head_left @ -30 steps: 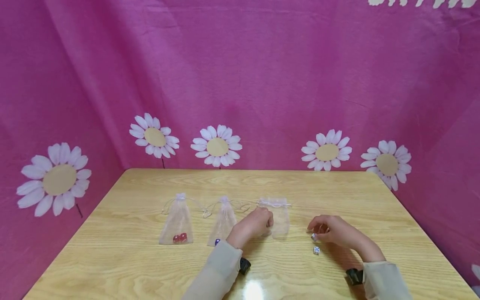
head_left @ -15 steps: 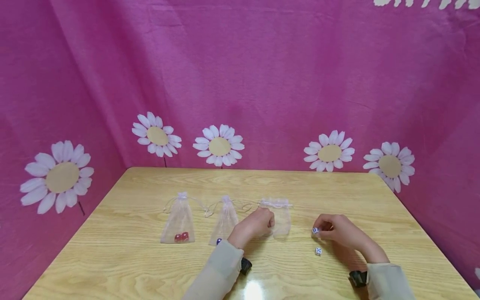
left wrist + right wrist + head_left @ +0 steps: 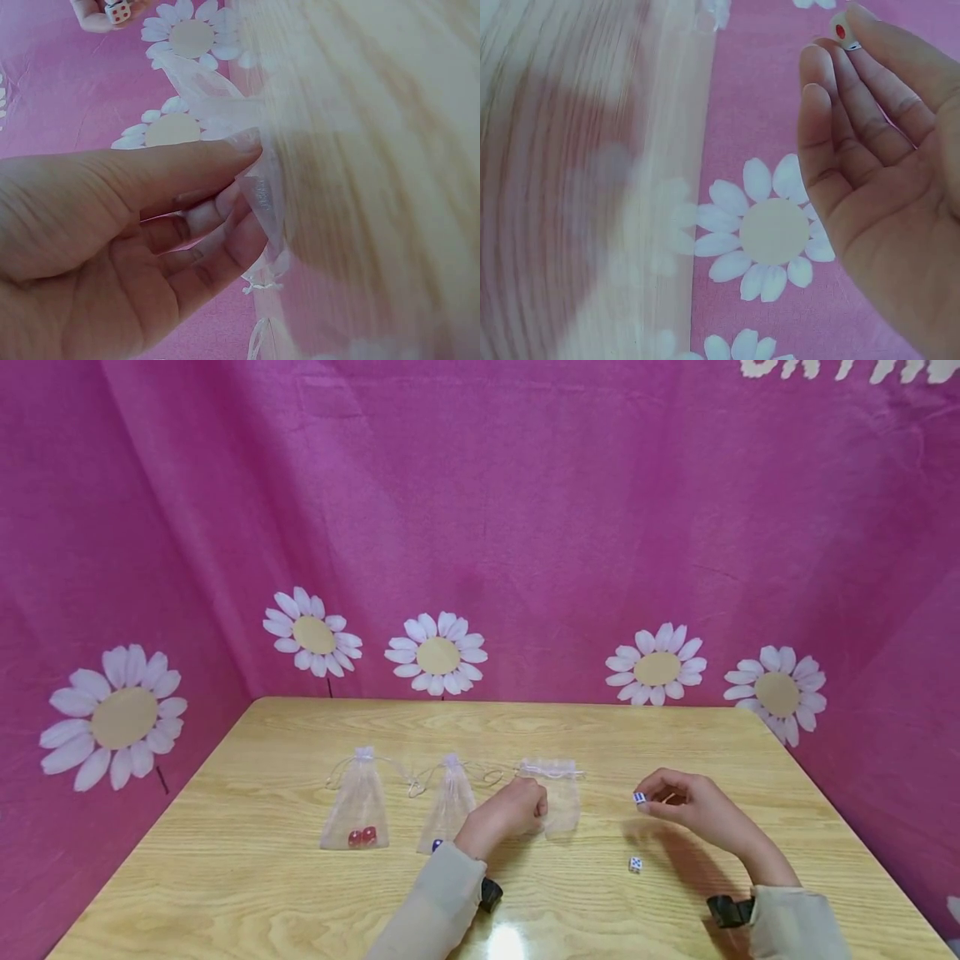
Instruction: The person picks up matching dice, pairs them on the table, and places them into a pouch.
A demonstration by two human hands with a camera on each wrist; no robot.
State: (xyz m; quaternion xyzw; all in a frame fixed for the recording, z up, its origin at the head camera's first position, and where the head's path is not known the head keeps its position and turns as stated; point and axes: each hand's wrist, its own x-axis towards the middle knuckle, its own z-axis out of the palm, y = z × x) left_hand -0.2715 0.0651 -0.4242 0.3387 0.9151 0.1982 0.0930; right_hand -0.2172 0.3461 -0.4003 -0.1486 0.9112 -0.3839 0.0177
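Note:
My left hand (image 3: 510, 810) pinches the edge of a sheer white drawstring pouch (image 3: 562, 806) between thumb and fingers. In the left wrist view the pouch's thin fabric (image 3: 262, 199) shows at the fingertips. Raised over the table to the right, my right hand (image 3: 693, 806) pinches a white die (image 3: 640, 797) between thumb and fingertips. One red pip of that die (image 3: 842, 31) faces the right wrist camera. A second white die (image 3: 635, 864) with blue pips lies on the table below the right hand.
Left of my hands lie two drawn-shut sheer pouches: one pouch (image 3: 356, 810) holds two red dice (image 3: 362, 837), the other pouch (image 3: 448, 802) a blue die (image 3: 437, 844), partly hidden by my left wrist. A pink daisy-print cloth (image 3: 525, 527) stands behind the wooden table (image 3: 262, 893).
My right hand has taken hold of one white die and lifted it up and slightly right, off the table. The left hand has stayed at the pouch.

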